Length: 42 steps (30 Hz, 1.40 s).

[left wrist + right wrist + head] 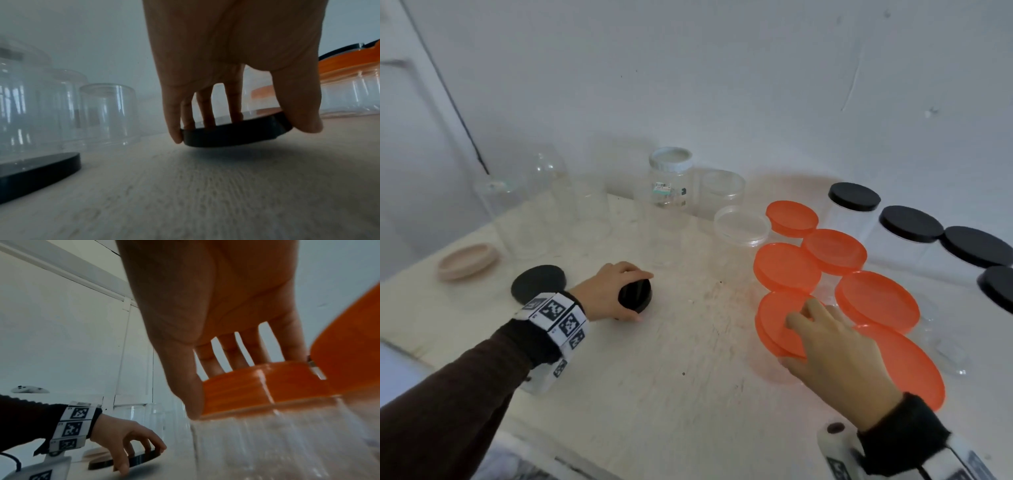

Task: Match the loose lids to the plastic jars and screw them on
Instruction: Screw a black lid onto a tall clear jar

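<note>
Left hand [608, 291] pinches small black lid [635, 295] by rim, tilted just off counter [671, 394], centre-left; light, stiff, smooth, so rim grip suits; right hand [835, 356] clasps orange lid [779, 322] on clear jar, 4 o'clock of it.

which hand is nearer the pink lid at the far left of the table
Left. The left hand grips a black lid not far right of the pink lid; the right hand is across the table on an orange lid.
</note>
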Available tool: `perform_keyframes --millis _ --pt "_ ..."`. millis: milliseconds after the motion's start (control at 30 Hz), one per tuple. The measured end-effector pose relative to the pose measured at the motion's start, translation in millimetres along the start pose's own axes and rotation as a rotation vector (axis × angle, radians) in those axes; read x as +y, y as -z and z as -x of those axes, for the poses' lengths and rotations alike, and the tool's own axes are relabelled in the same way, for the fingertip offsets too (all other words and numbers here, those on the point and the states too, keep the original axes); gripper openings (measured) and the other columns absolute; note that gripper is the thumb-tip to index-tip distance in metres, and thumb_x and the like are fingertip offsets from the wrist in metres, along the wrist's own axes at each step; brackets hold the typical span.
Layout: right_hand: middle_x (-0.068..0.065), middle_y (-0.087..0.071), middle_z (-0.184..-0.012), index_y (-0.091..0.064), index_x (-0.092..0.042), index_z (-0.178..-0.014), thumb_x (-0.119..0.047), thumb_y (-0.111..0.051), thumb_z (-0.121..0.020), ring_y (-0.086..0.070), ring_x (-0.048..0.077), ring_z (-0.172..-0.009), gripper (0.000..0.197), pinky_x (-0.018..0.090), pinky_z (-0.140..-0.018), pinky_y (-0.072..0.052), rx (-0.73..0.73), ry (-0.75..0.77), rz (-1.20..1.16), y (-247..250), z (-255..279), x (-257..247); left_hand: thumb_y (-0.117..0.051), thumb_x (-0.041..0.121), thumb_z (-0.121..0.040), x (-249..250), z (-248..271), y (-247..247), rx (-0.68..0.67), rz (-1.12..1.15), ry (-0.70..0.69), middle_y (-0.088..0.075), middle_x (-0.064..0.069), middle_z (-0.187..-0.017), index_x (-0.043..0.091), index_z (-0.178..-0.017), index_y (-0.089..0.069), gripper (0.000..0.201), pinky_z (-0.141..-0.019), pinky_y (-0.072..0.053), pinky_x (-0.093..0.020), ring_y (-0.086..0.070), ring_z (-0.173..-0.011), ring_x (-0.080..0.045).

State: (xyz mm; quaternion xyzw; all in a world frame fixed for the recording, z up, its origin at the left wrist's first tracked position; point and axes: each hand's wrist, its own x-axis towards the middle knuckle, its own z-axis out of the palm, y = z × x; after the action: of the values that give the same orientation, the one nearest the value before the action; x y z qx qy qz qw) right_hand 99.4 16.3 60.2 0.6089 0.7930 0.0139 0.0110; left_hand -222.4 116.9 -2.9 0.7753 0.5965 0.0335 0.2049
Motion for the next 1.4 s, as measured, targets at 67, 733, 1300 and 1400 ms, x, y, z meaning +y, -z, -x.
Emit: perform_keyframes --millis 67,733,1300,1400 --pt "-0.001 -0.053 -0.083 -0.058 -0.018 -0.080 -0.044 -0.088 -0.043 -0.056 0.020 -0.073 0.054 0.024 -0.045 -0.030 -0.047 0.009 0.032 5 -3 -8 -0.073 0.049 -0.069 -7 13 10 0.087 0.081 -0.020 -0.032 0.006 -0.137 0.038 -0.137 -0.034 0.079 -0.106 -0.027 -0.030 -0.028 -0.123 -0.016" --pt "-0.006 -0.032 -0.138 -0.038 -0.024 -0.135 -0.037 -0.058 -0.088 -0.041 0.012 -0.118 0.053 0.020 -0.083 -0.040 0.127 0.557 -0.368 39 -205 -260 -0.057 0.068 -0.059 -189 103 131 0.646 0.172 -0.063 -0.038 0.018 -0.127 0.047 -0.130 -0.033 0.077 -0.096 -0.030 -0.022 -0.033 -0.116 -0.006" --pt "0.003 -0.004 -0.156 -0.010 -0.033 -0.148 -0.029 -0.069 -0.081 -0.010 0.032 -0.140 0.089 0.043 -0.111 -0.030 0.005 0.562 -0.055 38 -313 -358 -0.058 0.068 -0.060 -286 82 163 0.652 0.234 -0.114 -0.030 0.040 -0.123 0.064 -0.121 -0.029 0.067 -0.095 -0.031 -0.019 -0.031 -0.117 0.001" --pt "0.006 -0.013 -0.152 -0.010 -0.038 -0.147 -0.030 -0.072 -0.079 -0.016 0.032 -0.134 0.092 0.041 -0.106 -0.035 0.030 0.562 -0.011 44 -308 -357 -0.058 0.069 -0.061 -287 70 164 0.654 0.255 -0.137 -0.030 0.040 -0.123 0.069 -0.120 -0.025 0.068 -0.095 -0.032 -0.021 -0.032 -0.115 0.005"
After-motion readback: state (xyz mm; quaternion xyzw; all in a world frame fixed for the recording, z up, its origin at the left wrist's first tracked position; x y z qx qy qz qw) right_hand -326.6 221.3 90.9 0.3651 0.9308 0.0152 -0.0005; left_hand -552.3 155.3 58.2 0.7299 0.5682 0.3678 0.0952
